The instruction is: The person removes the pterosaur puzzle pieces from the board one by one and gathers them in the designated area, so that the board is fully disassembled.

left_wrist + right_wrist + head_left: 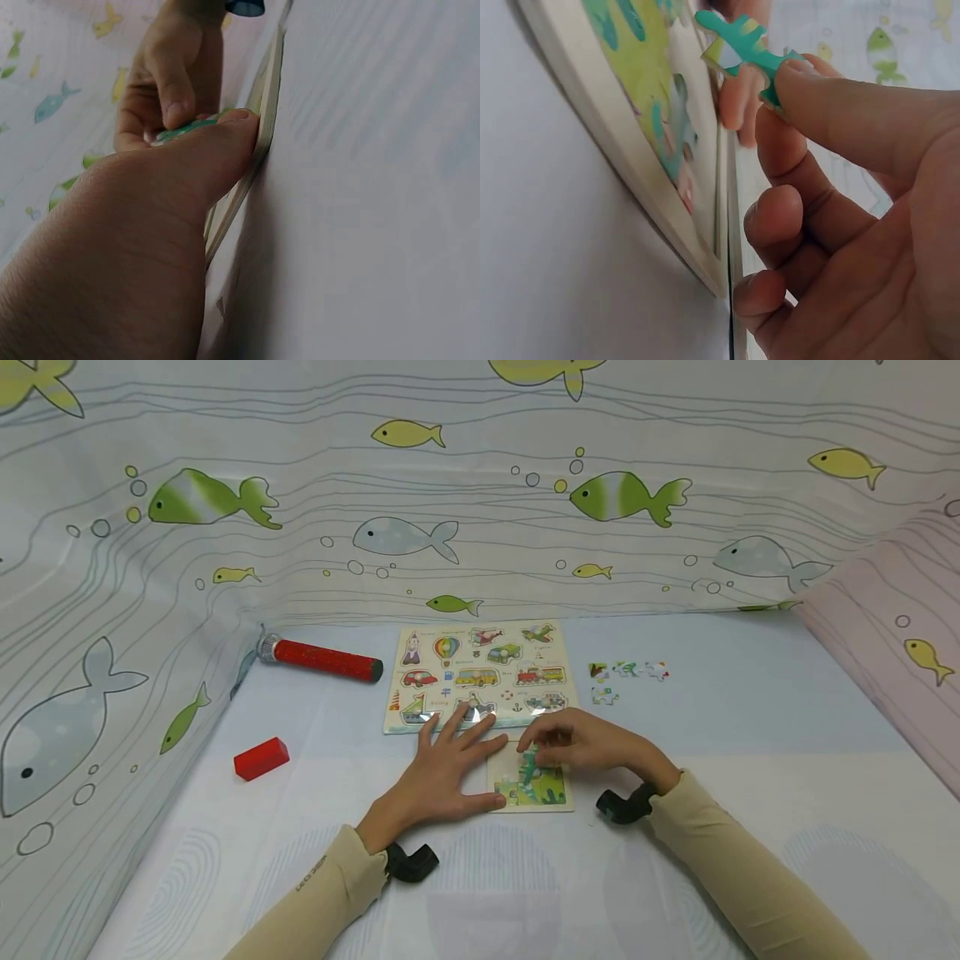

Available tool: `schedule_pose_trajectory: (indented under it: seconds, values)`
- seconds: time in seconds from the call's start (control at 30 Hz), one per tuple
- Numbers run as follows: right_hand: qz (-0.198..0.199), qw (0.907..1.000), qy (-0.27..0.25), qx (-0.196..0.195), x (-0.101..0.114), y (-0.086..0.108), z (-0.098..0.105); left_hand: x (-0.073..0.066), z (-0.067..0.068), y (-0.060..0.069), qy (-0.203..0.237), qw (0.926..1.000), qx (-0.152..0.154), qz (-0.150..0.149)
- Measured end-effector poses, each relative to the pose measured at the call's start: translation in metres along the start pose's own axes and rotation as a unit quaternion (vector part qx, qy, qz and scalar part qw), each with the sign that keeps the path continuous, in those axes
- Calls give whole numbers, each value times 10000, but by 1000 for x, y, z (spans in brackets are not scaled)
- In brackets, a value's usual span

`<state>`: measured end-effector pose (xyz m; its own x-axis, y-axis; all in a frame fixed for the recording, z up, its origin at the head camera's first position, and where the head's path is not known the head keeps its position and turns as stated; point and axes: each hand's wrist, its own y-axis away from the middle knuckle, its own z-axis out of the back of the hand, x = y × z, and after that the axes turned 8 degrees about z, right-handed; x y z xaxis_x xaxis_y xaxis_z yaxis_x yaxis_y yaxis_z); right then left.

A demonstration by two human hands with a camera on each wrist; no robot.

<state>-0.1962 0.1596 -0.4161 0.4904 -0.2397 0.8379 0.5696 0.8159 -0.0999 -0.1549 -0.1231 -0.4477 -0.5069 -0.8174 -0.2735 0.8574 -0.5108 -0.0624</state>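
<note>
A small square jigsaw tray [566, 807] with a pale wooden rim lies in front of me, its lower part filled with green and yellow pieces. My left hand [442, 777] spreads its fingers beside it, and the thumb [236, 127] presses on the tray's left edge. Above the tray, my right hand [588, 743] pinches a teal-green jigsaw piece [742, 45] between thumb and index finger. This piece is tilted and held off the tray. The other right fingers curl loosely. Part of the tray's upper right is hidden under the right hand in the head view.
Directly behind the tray is a larger vehicle puzzle board [465, 656]. Several loose jigsaw pieces [627, 670] lie to its right. A red tube with a silvery end [326, 660] and a red block [261, 759] are at the left. A fish-patterned cloth [495, 485] rises behind.
</note>
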Motion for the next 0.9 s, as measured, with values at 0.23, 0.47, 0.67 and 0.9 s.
schedule_pose_trajectory:
  seconds: [0.23,0.47,0.67,0.9]
  values:
    - [-1,9992,6,-405,-4,10,20,0,0,-1,-13,10000,-37,-25]
    - [-384,9918,380,-1161,-14,32,48,1,-2,0,-36,10000,-3,-16]
    - [-752,9850,457,-1483,-21,49,66,1,-2,0,-14,10000,-11,-26]
    - [-1079,9748,795,-1781,-34,63,79,1,-2,0,-10,10000,-23,-18]
